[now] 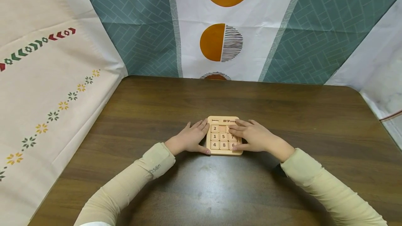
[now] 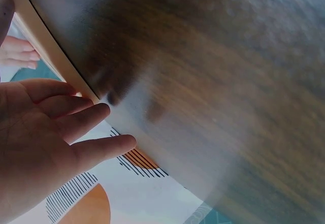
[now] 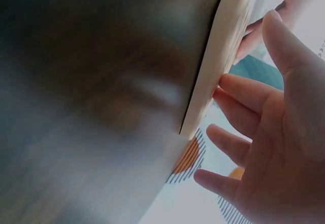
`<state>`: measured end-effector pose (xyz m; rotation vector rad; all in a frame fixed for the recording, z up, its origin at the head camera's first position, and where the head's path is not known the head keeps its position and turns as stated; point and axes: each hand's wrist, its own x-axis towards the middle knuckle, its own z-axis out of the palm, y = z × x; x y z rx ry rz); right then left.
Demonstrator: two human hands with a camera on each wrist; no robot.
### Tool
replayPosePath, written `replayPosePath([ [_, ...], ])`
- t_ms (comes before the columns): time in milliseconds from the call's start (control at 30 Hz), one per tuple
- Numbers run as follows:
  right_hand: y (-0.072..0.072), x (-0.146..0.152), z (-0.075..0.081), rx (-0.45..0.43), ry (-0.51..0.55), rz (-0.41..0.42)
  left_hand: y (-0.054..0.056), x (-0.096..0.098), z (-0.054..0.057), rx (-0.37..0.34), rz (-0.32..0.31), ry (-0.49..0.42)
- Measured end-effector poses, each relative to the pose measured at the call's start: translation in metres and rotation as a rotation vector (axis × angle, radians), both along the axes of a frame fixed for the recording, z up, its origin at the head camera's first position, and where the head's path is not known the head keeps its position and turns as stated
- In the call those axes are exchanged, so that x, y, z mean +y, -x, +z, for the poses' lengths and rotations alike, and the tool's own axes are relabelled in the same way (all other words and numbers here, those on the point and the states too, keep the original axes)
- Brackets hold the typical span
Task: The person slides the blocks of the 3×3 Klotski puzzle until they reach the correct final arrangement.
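Note:
A wooden number sliding puzzle (image 1: 220,152) lies flat on the table. Its tiles carry printed digits, with 1, 5, 7 in the middle row and 4, 8, 6 below; the top row has a 2 tile (image 1: 215,128), a gap beside it, and a tile mostly covered by fingers. My left hand (image 1: 191,137) lies along the puzzle's left edge, fingers extended and thumb at the lower left corner. From the right, my right hand (image 1: 257,137) reaches over the frame, fingertips on the right-column tiles and thumb by the 6. In the right wrist view, its fingers (image 3: 249,93) are spread.
The dark wooden table (image 1: 163,104) extends around the puzzle on all sides. A patterned curtain (image 1: 144,27) hangs behind its far edge, and a cream cloth with floral trim (image 1: 47,90) borders the left. White cloth (image 1: 380,65) hangs at the right.

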<state>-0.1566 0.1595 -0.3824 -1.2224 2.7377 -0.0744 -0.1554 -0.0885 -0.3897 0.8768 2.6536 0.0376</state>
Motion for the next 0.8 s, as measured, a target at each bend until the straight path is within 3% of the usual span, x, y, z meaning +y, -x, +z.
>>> replayPosePath([
  [333,0.0,0.005,0.001,-0.003,0.012,0.002,0.0,-0.002,-0.001,0.001,0.001,-0.006],
  [600,0.003,-0.016,0.004,-0.014,0.055,0.052,0.0,-0.001,0.001,-0.019,0.008,-0.003],
  [800,0.007,-0.032,0.002,-0.041,0.02,0.064,0.0,-0.001,0.001,-0.022,0.004,-0.002],
])
